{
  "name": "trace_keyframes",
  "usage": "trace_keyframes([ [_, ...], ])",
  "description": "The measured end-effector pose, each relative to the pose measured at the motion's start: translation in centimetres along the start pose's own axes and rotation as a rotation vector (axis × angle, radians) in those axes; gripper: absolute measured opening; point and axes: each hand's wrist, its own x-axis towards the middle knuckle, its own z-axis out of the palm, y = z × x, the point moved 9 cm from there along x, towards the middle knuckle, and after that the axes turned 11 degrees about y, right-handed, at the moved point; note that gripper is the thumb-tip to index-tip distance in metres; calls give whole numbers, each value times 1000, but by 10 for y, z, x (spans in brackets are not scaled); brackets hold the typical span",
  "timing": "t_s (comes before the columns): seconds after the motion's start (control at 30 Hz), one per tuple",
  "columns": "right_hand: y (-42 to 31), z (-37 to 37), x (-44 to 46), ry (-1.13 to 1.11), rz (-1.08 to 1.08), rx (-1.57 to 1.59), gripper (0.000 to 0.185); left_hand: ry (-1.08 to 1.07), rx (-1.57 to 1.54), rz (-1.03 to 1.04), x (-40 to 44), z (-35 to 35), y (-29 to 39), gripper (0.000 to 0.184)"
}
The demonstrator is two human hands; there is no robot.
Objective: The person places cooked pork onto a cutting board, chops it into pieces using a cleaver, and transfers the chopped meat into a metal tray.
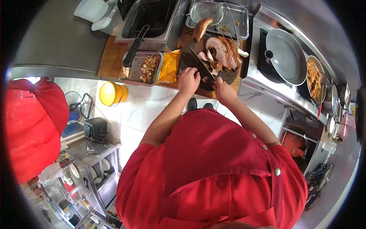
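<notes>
My right hand (pixel 225 91) is wrapped round the handle of a kitchen knife (pixel 202 62), its blade slanting up and left across the dark round chopping board (pixel 230 77). Roast meat (pixel 225 53) with browned skin lies on the board beyond the blade, several cut pieces beside it. To the left of the knife, my left hand (pixel 189 81) is closed with curled fingers at the board's near edge; whatever it may hold is hidden. Another browned chunk of meat (pixel 202 29) rests at the board's far side.
Left of the board are a yellow cloth (pixel 168 68), a metal tray of chopped meat (pixel 155 78) and a fryer (pixel 167 38). At right stand a grey pan (pixel 286 57) and a pan of food (pixel 314 78). A yellow bucket (pixel 108 94) is on the floor; a person in red (pixel 32 126) stands left.
</notes>
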Motion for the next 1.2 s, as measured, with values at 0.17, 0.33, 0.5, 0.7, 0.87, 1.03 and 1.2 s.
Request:
trace_keyframes([
  [0.17,13,1,5,-8,14,101,27,-66,-37,65,-7,2,33,28],
  [0.33,11,-18,4,40,18,203,28,-244,5,85,-12,20,29,21],
  [0.5,9,-15,4,46,19,154,29,-172,-195,-53,-13,16,15,18],
  [0.7,-28,-41,-5,235,-52,161,27,-116,-91,47,-19,15,15,12],
  [0.87,1,4,-4,-21,38,141,27,-81,-153,77,-17,10,20,9],
  [1.03,-32,-43,6,118,-45,175,27,-68,-111,100,-22,7,18,7],
  [1.2,-8,-9,-7,53,6,128,27,-38,-106,81,-22,6,20,6],
])
